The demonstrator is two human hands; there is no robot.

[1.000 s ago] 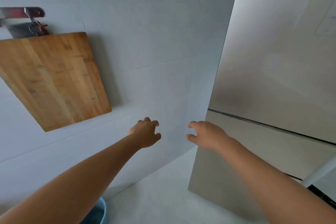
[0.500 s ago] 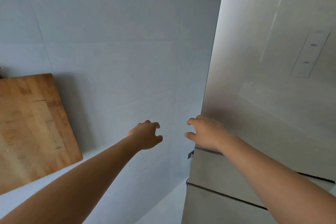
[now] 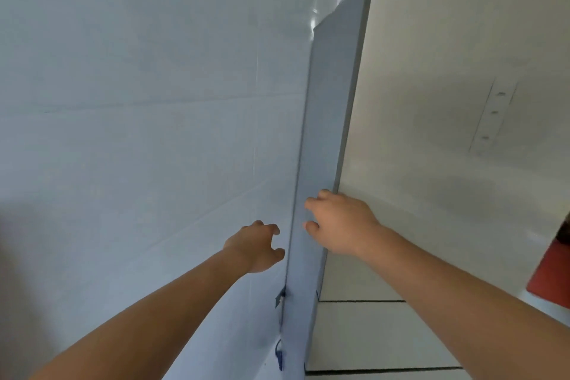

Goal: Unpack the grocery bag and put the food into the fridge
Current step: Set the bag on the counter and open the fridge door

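Since the fridge (image 3: 431, 108) is shut, my right hand (image 3: 339, 225) curls fingers round its edge.
Left hand (image 3: 256, 245) beside the fridge: loosely curled, empty.

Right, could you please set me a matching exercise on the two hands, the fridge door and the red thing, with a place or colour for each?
1 left hand
2 right hand
3 fridge door
4 red thing

A cream
B far right edge of the view
C in front of the tiled wall, holding nothing
D at the door's left edge

Pairs: 1-C, 2-D, 3-A, 4-B
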